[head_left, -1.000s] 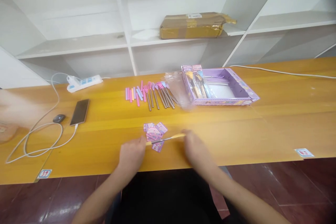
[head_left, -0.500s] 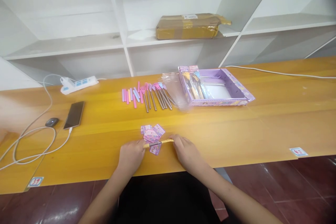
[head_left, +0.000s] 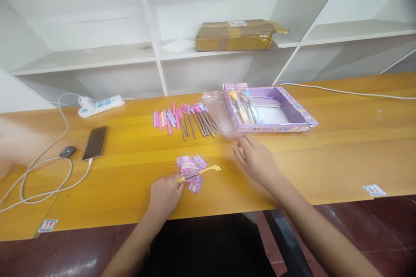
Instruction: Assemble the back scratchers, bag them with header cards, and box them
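My left hand (head_left: 165,194) is closed round the yellow handle end of a small back scratcher (head_left: 209,169), whose curved yellow claw points right. Its metal shaft crosses above a loose pile of purple and pink printed cards (head_left: 190,166). My right hand (head_left: 258,161) is off the scratcher, held over the table with fingers apart and nothing visible in it. Just beyond its fingertips lie clear plastic bags (head_left: 219,114). Further back are several metal-shafted scratchers (head_left: 199,123) with pink, purple and blue claws, beside a group of coloured handle sleeves (head_left: 165,117).
A purple display box (head_left: 279,128) holds bagged scratchers (head_left: 242,106). On the left are a power strip (head_left: 101,106), a phone (head_left: 95,143) on a white cable, and a black mouse (head_left: 67,152). A taped parcel (head_left: 235,37) rests on the shelf behind.
My right hand has let go of the scratcher's claw end and moved right and away from me, toward the plastic bags. My left hand still holds the handle.
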Demonstrator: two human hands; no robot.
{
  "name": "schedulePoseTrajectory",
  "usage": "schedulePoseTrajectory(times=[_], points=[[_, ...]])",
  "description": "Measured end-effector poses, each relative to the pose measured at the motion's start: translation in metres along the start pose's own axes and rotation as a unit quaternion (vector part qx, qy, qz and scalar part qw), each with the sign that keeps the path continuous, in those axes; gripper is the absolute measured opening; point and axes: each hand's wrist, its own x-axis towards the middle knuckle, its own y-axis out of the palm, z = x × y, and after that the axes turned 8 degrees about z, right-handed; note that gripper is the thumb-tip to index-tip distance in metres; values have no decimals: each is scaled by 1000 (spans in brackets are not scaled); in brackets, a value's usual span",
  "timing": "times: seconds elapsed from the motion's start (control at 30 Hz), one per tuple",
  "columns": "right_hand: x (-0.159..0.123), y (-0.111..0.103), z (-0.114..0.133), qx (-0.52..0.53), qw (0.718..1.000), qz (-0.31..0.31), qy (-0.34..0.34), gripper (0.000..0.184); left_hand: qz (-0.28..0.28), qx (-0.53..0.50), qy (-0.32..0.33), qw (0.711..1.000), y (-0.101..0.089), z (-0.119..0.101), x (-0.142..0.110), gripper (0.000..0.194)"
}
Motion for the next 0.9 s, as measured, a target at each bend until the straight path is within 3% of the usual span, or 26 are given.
schedulePoseTrajectory(times=[0.1, 0.23, 0.33, 0.5, 0.73, 0.9], points=[[38, -1, -27, -111, 994, -2, -4, 28, -1, -12, -6, 1000, -2, 2, 0, 28], [61, 18, -45, -136, 988, 56, -35, 28, -4, -21, -5, 1000, -3, 3, -1, 27], [60, 31, -51, -125, 990, 57, -32, 19, -14, -26, 3, 1000, -2, 4, -1, 26], [56, 31, -59, -124, 992, 21, -18, 28, -31, -36, 9, 999, 0, 5, -1, 25], [48, 14, -47, -118, 986, -118, 25, 36, -112, -216, 69, 968, 6, 6, -5, 25], [47, 17, -43, -68, 995, -58, 35, 45, -136, -253, 95, 953, 6, 5, -6, 19]])
